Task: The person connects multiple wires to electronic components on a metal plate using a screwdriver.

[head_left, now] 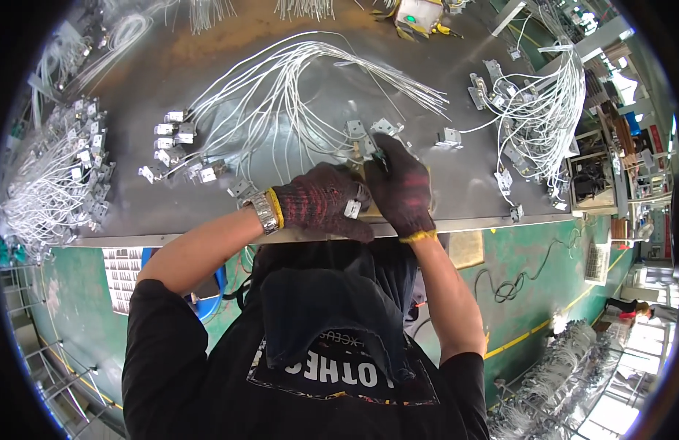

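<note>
L hand (pixel 325 202) & R hand (pixel 398 183) close together near counter (pixel 464 187) edge; grip unclear. Metal bracket (pixel 354 128) just beyond them. Prob. best: steady bracket, keep white wires (pixel 291 73) slack.

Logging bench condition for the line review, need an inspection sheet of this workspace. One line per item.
Surface: grey metal tabletop, brownish discolouration toward the far edge.
Work items: fanned bundle of white wires across the middle; metal brackets clustered at its left.
Clutter: heaps of wired parts at the left and right of the tabletop; yellow-and-white object at the far side.
Hands: both in dark red-and-black knit gloves; left hand has a small metal part at its fingers, right hand is close beside it; exact grips unclear.
Cables: black cable looped on the floor, right.
Surroundings: green floor with yellow line; another silvery heap lower right.
</note>
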### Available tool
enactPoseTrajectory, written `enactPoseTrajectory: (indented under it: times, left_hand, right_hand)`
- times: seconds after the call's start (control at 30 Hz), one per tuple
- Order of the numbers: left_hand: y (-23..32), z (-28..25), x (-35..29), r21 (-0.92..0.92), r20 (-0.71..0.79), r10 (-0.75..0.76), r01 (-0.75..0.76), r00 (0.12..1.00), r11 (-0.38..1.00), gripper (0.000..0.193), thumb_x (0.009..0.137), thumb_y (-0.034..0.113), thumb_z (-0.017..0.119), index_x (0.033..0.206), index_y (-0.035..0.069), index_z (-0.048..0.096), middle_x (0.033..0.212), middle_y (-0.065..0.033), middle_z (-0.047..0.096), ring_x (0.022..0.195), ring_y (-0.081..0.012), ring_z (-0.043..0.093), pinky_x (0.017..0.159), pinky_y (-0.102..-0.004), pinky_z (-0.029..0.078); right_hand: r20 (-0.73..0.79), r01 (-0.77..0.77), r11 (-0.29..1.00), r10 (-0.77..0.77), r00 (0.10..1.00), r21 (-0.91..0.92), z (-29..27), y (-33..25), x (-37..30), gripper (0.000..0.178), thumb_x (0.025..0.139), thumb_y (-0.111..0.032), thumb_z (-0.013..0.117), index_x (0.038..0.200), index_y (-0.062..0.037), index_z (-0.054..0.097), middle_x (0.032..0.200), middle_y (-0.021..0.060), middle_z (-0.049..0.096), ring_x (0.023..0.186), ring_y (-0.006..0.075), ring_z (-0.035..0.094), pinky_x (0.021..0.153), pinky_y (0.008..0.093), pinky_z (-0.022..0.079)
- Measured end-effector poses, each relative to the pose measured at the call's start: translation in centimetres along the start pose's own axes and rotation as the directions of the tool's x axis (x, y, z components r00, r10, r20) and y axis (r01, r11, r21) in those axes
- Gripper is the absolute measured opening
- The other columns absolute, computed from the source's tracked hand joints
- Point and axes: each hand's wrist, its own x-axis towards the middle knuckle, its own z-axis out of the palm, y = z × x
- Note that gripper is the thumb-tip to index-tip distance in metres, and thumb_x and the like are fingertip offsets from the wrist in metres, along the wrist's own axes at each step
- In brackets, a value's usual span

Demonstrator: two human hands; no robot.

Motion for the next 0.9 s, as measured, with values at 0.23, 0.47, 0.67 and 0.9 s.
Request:
enactPoseTrajectory:
  times: [0.23,0.47,0.67,0.9]
  left_hand:
    - [-2.0,-1.3,-5.1,0.111,0.245,-0.079,0.053,0.966,0.992,0.050,0.085,0.060,0.072,0.094,0.011,0.077,0.086,-0.0172,0.073,0.085,-0.0377,0.071,0.079,-0.0480,0.055]
    - [-2.6,-2.0,-6.6,0.107,0.271,-0.297,0.278,0.915,0.954,0.046,0.087,0.056,0.070,0.093,0.011,0.076,0.084,-0.0146,0.072,0.080,-0.0344,0.071,0.075,-0.0460,0.054]
    - [-1.5,0.4,-2.9,0.323,0.030,-0.169,0.151,0.985,0.934,0.052,0.085,0.055,0.072,0.114,0.012,0.071,0.104,-0.0144,0.069,0.093,-0.0336,0.068,0.080,-0.0481,0.053]
    - [-0.4,0.5,-0.7,0.388,0.008,-0.237,0.216,0.971,0.896,0.079,0.078,0.065,0.074,0.125,0.002,0.065,0.123,-0.0219,0.064,0.099,-0.0350,0.063,0.083,-0.0500,0.052]
  right_hand:
    - [0.091,0.074,0.922,-0.043,0.995,-0.381,1.4,4.7,4.0,0.036,0.091,-0.026,0.070,0.125,-0.0165,0.068,0.112,0.0146,0.074,0.104,0.0370,0.070,0.090,0.0474,0.055]
    - [-0.005,-0.042,0.885,0.045,0.999,-0.463,-2.0,7.3,7.3,0.041,0.086,-0.027,0.077,0.124,-0.0144,0.068,0.108,0.0146,0.074,0.101,0.0360,0.071,0.088,0.0453,0.056]
    - [-0.121,-0.021,0.940,-0.022,0.992,-0.341,-3.4,7.8,4.7,0.035,0.087,-0.027,0.077,0.116,-0.0107,0.068,0.104,0.0168,0.073,0.097,0.0384,0.070,0.085,0.0476,0.055]
    - [-0.053,-0.216,0.906,0.212,0.976,-0.364,-5.3,8.6,2.1,0.034,0.093,-0.031,0.071,0.117,-0.0063,0.068,0.091,0.0157,0.073,0.083,0.0343,0.072,0.074,0.0469,0.056]
